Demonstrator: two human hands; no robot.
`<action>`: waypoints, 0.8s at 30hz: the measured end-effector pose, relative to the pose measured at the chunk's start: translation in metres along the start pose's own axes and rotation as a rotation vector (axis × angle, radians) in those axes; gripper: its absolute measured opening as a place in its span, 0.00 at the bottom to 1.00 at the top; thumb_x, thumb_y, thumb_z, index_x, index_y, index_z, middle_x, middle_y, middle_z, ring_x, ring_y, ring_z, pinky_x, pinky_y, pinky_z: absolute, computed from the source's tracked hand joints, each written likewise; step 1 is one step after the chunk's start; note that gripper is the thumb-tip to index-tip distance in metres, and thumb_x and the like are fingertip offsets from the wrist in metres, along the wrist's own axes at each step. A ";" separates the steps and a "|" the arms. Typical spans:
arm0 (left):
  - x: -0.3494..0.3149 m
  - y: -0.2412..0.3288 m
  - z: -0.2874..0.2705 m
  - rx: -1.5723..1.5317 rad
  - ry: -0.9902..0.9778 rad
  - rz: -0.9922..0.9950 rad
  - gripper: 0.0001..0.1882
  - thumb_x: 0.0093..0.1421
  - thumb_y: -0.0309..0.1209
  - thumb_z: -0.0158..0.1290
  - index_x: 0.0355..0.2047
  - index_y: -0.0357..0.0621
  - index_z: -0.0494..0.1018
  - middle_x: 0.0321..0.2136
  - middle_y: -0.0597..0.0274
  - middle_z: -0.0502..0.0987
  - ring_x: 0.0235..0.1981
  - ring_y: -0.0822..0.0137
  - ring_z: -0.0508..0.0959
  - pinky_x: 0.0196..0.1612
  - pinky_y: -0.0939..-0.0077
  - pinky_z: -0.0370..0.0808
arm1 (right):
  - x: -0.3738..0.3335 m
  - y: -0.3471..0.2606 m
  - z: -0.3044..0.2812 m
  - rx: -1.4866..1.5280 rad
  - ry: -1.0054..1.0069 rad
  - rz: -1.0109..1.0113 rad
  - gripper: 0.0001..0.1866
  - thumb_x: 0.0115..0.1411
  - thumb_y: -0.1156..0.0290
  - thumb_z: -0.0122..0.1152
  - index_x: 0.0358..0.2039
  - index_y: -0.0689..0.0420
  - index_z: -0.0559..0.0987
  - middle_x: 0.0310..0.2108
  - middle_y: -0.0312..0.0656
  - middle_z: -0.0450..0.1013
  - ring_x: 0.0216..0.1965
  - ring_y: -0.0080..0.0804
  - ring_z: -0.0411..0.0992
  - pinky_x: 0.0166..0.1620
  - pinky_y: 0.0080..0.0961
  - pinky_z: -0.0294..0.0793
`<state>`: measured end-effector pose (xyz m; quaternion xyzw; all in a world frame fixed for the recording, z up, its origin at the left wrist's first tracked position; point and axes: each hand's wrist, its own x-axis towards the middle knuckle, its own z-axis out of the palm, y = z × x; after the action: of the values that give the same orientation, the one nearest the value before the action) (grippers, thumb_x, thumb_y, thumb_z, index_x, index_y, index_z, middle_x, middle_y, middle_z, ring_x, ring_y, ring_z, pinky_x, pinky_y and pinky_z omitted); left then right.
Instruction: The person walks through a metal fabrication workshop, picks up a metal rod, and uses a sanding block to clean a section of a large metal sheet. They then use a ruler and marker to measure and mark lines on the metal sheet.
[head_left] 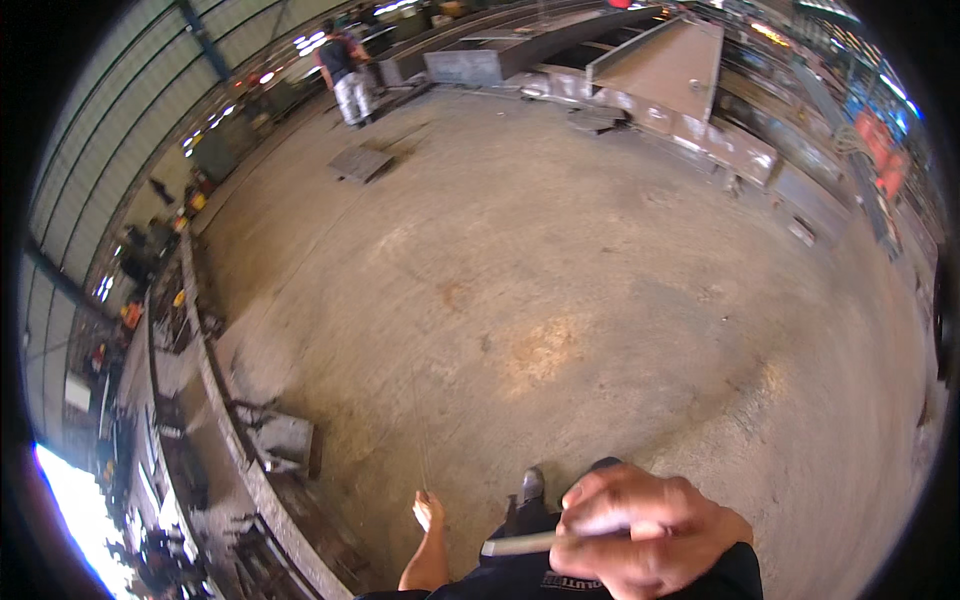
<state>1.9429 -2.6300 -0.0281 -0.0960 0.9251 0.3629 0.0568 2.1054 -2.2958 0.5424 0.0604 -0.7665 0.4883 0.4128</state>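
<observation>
My right hand (645,530) is raised close in front of me at the lower right. Its fingers are closed on a short, flat, pale grey stick (520,544) that points left; its exact kind does not show. Lower and farther off, my left hand (428,511) hangs by my side with its fingers closed. A very thin rod (423,455) runs up from it, faint against the concrete floor (480,270). One of my dark shoes (533,484) shows between the two hands.
To the left runs a long steel rail (215,385) with metal scrap beside it. A flat metal plate (361,164) lies on the floor ahead, near a standing person (347,75). Large steel beams (665,70) stretch across the far right, with red equipment (880,150) beyond.
</observation>
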 end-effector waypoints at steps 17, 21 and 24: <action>0.153 0.359 0.308 0.361 -0.085 0.007 0.18 0.61 0.39 0.52 0.37 0.37 0.82 0.35 0.36 0.83 0.39 0.37 0.83 0.46 0.44 0.77 | -0.198 0.625 -0.324 -0.120 1.091 1.475 0.06 0.52 0.75 0.62 0.30 0.61 0.75 0.24 0.41 0.73 0.24 0.30 0.72 0.26 0.27 0.72; 0.159 0.447 0.392 0.377 -0.084 -0.046 0.20 0.60 0.39 0.49 0.33 0.33 0.82 0.33 0.34 0.81 0.38 0.34 0.81 0.46 0.42 0.76 | -0.172 0.710 -0.395 -0.515 0.919 1.393 0.03 0.50 0.77 0.58 0.26 0.62 0.74 0.21 0.43 0.73 0.20 0.33 0.73 0.24 0.30 0.72; 0.184 0.510 0.456 0.400 -0.068 -0.025 0.19 0.60 0.39 0.50 0.33 0.34 0.82 0.34 0.36 0.82 0.39 0.35 0.82 0.46 0.42 0.76 | -0.164 0.788 -0.432 -0.410 1.020 1.426 0.02 0.51 0.77 0.57 0.27 0.61 0.74 0.21 0.44 0.73 0.19 0.36 0.73 0.21 0.33 0.71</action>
<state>1.6684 -1.9777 -0.0567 -0.0820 0.9751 0.1741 0.1106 2.0696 -1.5960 -0.0426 -0.7286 -0.4175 0.4496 0.3045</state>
